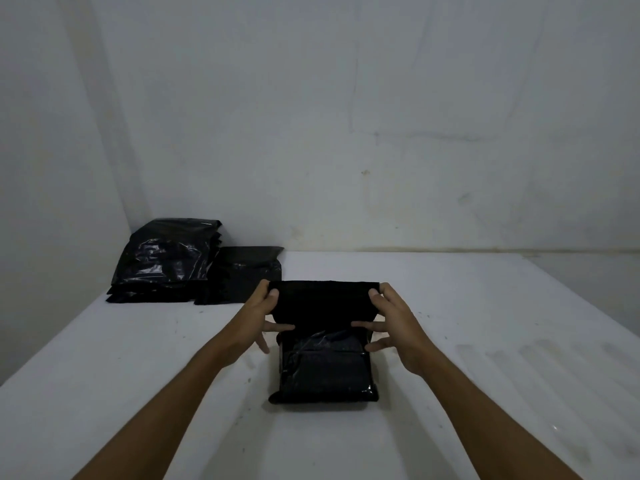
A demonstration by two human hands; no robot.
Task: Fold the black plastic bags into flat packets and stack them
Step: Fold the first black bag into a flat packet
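A black plastic bag (323, 368) lies partly folded on the white table (138, 393) in front of me. Its far flap is lifted off the table. My left hand (265, 315) pinches the flap's left corner between thumb and forefinger, with the other fingers spread below. My right hand (393, 320) pinches the right corner the same way. A tall stack of black bags (166, 258) sits at the back left by the wall corner. Beside it to the right lies a lower, flatter black pile (244, 277).
White walls close off the back and left side of the table. The table's right edge runs diagonally at the far right. Small dark specks dot the tabletop around the bag.
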